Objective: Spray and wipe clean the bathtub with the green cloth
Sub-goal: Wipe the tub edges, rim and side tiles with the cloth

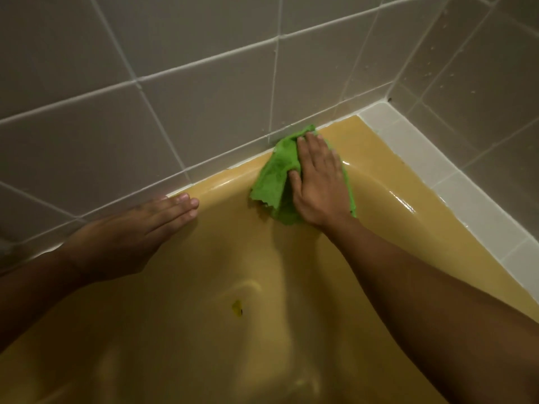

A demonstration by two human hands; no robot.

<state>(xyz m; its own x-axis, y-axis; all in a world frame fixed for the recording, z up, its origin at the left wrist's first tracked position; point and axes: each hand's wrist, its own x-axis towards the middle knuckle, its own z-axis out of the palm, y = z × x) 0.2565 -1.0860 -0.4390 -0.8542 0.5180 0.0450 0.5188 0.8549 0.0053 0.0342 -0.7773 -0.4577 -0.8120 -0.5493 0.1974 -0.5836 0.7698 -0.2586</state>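
Observation:
The yellow bathtub point(221, 258) fills the lower part of the head view. A crumpled green cloth point(275, 176) lies over the tub's far rim and inner wall, near the back corner. My right hand point(318, 182) presses flat on the cloth with straight fingers, fingertips pointing at the tiled wall. My left hand point(137, 231) rests flat on the far rim to the left, fingers straight and together. No spray bottle is in view.
Grey wall tiles point(204, 68) rise right behind the rim. A white tiled ledge point(437, 161) runs along the tub's right end. A small dark-and-yellow speck point(237, 309) sits on the tub floor. Wet sheen shows on the right inner curve.

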